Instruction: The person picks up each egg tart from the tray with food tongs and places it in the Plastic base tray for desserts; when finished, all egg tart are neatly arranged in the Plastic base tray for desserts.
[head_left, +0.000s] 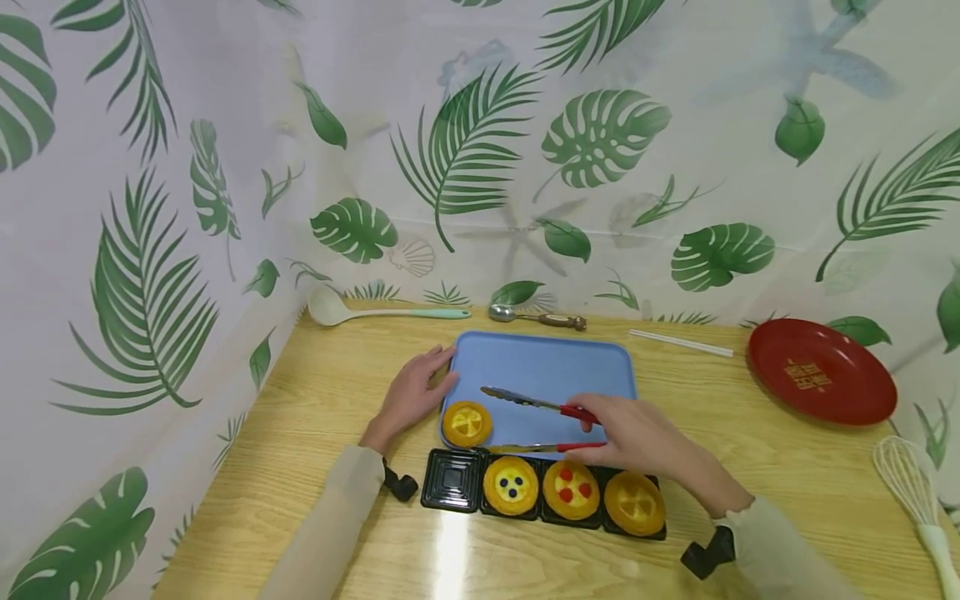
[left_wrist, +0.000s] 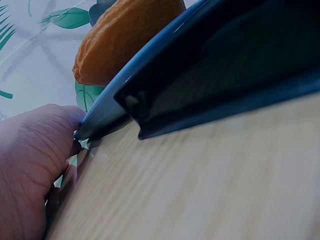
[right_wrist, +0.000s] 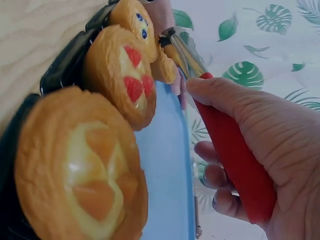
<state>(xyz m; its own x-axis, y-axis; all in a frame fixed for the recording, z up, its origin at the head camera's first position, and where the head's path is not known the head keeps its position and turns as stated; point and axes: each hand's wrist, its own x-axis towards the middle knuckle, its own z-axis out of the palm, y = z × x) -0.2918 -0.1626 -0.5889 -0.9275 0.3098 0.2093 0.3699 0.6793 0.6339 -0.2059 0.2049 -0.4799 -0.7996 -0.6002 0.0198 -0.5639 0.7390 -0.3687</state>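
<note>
My right hand [head_left: 637,433] grips a pair of kitchen tongs [right_wrist: 232,155] by the red handles. In the head view, the spread metal arms of the tongs point left, one over the blue tray [head_left: 547,358] and the other along its near edge. A tart with yellow fruit pieces [head_left: 467,424] lies at the tray's near left corner, between the tong tips. At the tray's left rim rests my left hand [head_left: 414,396], fingers extended and thumb at the edge. Before the tray, a black four-cup holder [head_left: 452,481] bears a blueberry tart [head_left: 511,485], a red-berry tart [head_left: 571,490] and an orange-fruit tart [head_left: 634,503]; its leftmost cup is bare.
Along the back lie a ladle [head_left: 330,308], a metal scoop with a brown handle [head_left: 536,317] and white chopsticks [head_left: 681,342]. A red plate [head_left: 821,371] sits at the right, a whisk [head_left: 911,483] nearer. A leaf-patterned sheet [head_left: 480,167] hangs behind the wooden table.
</note>
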